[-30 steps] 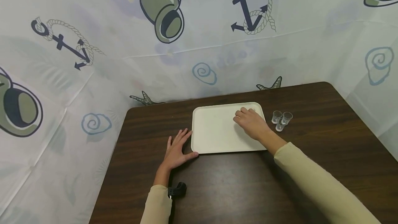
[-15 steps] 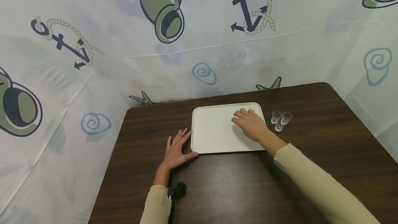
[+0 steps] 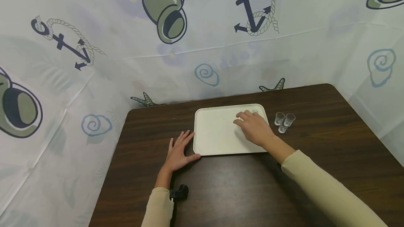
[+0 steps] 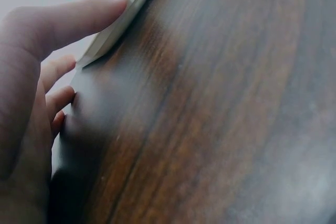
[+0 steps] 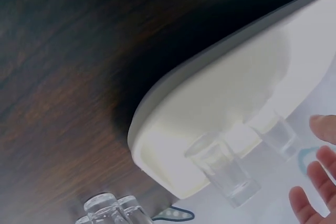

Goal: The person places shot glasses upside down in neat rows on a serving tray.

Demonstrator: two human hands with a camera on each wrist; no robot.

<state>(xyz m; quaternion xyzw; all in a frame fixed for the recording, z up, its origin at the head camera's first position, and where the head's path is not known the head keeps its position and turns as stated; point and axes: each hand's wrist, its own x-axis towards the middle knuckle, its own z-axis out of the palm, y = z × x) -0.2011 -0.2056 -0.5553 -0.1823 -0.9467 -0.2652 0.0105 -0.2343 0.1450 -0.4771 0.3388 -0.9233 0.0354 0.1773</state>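
On the dark wooden table lies a cream tray (image 3: 214, 132). My left hand (image 3: 177, 156) spreads at its left front corner, index fingertip at the left edge and thumb (image 4: 84, 19) against the front rim. My right hand (image 3: 255, 129) hovers over the tray's right half with its fingers bent and parted. In the right wrist view two clear shot glasses stand on the tray, one nearer the corner (image 5: 223, 171) and another glass (image 5: 278, 135) close beside the right thumb (image 5: 323, 128). Nothing shows between those fingers. From the head view, my right hand hides most of these glasses.
Several more clear shot glasses (image 3: 283, 122) stand clustered on the table (image 3: 331, 132) just right of the tray. A printed cloth backdrop (image 3: 202, 45) rises behind the table's far edge and along both sides. A black wrist device (image 3: 179, 192) sits on my left wrist.
My right hand has shifted slightly left and its fingers have loosened, so a glass behind it shows a little more. My left hand, the tray and the clustered glasses stay put.
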